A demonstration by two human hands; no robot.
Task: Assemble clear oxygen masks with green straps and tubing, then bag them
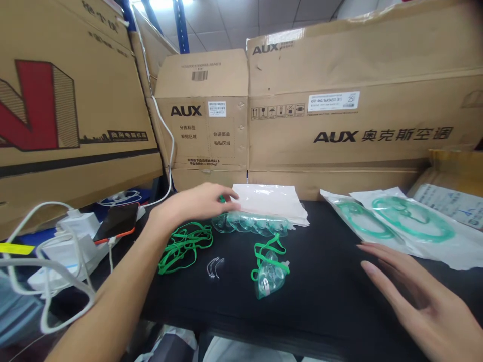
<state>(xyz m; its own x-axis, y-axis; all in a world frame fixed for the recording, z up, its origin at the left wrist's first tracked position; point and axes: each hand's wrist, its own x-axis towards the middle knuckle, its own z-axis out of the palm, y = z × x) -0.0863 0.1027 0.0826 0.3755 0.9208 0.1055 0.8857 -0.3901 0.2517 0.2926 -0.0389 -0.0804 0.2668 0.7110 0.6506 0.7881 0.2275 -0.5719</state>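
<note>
My left hand [199,201] reaches forward over the black table [324,291], its fingers curled on a row of clear green-tinted masks [251,223] next to a stack of white plastic bags [269,201]. A small green piece shows between the fingertips. A tangle of green elastic straps [184,246] lies just under that wrist. One mask with a green strap [268,271] lies alone nearer to me, with a small clear clip [215,266] to its left. My right hand [418,296] hovers flat over the table at the right, fingers stretched out, holding nothing.
Sealed bags with coiled green tubing [400,221] lie at the right. Large AUX cardboard boxes [339,110] wall off the back and left. A phone with an orange edge [116,221], white chargers [71,241] and cables sit at the left.
</note>
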